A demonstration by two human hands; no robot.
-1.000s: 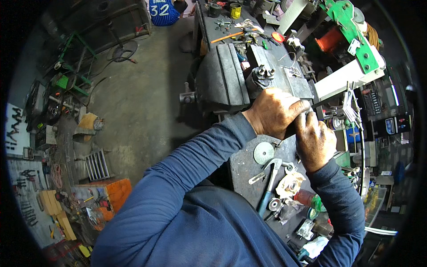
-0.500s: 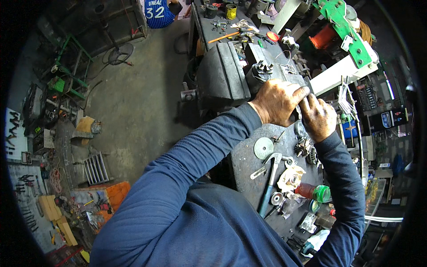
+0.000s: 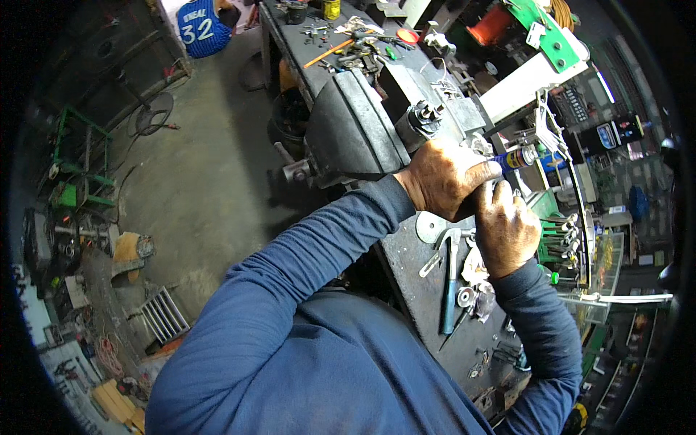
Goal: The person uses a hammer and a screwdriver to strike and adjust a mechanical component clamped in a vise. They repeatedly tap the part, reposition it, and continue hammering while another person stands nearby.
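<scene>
Both my hands are curled close together above the bench, just right of a large grey bench vise. My left hand is closed with its knuckles up, its thumb reaching toward the other hand. My right hand is closed too, its fingertips meeting the left thumb. Something dark shows between the hands, but they hide most of it and I cannot make it out. A dark cylindrical part with a notched top stands beside the vise, just beyond my left hand. Past my fingers lies a blue spray can.
On the near bench lie a hammer, a pale round disc and small metal parts. Loose tools and an orange rod cover the far end. A green-and-white machine arm rises at right. Another person in a blue jersey is at far left.
My view has shifted, so the bench and vise sit further left. My hands stay together, and my right hand has come lower and nearer me. The blue spray can now shows beyond them.
</scene>
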